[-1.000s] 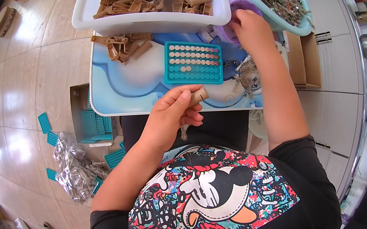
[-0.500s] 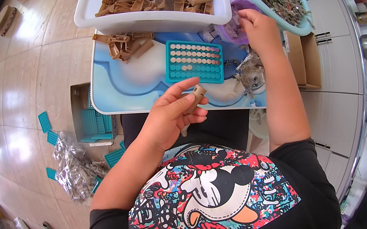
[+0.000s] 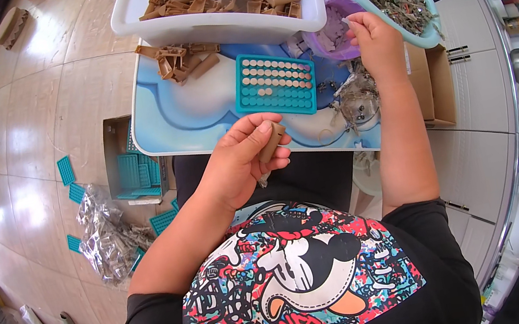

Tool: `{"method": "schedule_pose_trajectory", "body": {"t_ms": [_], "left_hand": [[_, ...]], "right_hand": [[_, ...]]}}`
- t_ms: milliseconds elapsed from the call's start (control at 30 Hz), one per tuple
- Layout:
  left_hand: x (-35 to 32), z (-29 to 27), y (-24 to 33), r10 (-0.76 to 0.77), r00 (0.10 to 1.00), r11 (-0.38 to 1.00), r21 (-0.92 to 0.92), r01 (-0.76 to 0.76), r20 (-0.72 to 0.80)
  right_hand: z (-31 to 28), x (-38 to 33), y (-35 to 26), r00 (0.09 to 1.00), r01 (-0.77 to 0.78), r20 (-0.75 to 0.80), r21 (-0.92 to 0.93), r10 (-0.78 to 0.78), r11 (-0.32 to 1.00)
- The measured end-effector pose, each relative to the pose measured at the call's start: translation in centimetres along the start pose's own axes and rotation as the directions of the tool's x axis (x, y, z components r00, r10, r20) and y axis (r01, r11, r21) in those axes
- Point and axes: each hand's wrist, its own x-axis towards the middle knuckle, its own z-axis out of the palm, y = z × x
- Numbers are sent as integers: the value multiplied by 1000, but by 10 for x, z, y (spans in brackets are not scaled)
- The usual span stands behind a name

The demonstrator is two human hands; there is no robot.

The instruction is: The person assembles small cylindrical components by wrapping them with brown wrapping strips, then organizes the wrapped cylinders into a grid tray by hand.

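Above the table's near edge my left hand (image 3: 244, 159) is closed around a small tan plastic tube (image 3: 271, 142), which it holds tilted between thumb and fingers. My right hand (image 3: 381, 47) is at the rim of a purple bowl (image 3: 317, 45), its thumb and fingertips pinching a small pale piece (image 3: 346, 20). Translucent whitish pieces (image 3: 335, 29) fill the bowl. Between the hands and the large bin lies a teal tray (image 3: 242, 104) with rows of round pale pieces (image 3: 268, 82); its nearer rows show teal.
A white bin (image 3: 219, 29) heaped with brown plastic parts stands at the table's far side. Loose brown parts (image 3: 186, 60) lie on the blue table (image 3: 172, 118). A pale green basin (image 3: 434, 27) of tangled scraps is at far right. Left on the floor are a cardboard box (image 3: 110, 143) and a clear plastic bag (image 3: 106, 237).
My right hand has drawn back from inside the bowl to its rim with a small pale piece. The tube has turned slightly in my left hand.
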Motion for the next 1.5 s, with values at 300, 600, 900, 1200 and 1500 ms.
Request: {"method": "schedule_pose_trajectory", "body": {"t_ms": [300,600,900,1200,1500], "left_hand": [[-1,0,0,2,1000,1000,-2,-2,-22],[-3,0,0,31,999,999,15,-31,-11],[-1,-2,-1,26,999,1000,12,-26,-32],[-1,-7,-1,54,998,999,9,-54,-41],[1,-5,-3,5,1000,995,-96,-4,4]], "right_hand": [[0,-3,2,987,135,-63,-162,-147,978],[6,-2,1,968,231,-77,-77,-237,970],[28,17,6,961,273,183,-516,-207,812],[29,17,-3,984,180,100,-544,-149,820],[18,6,11,982,139,-124,-43,-143,989]]}}
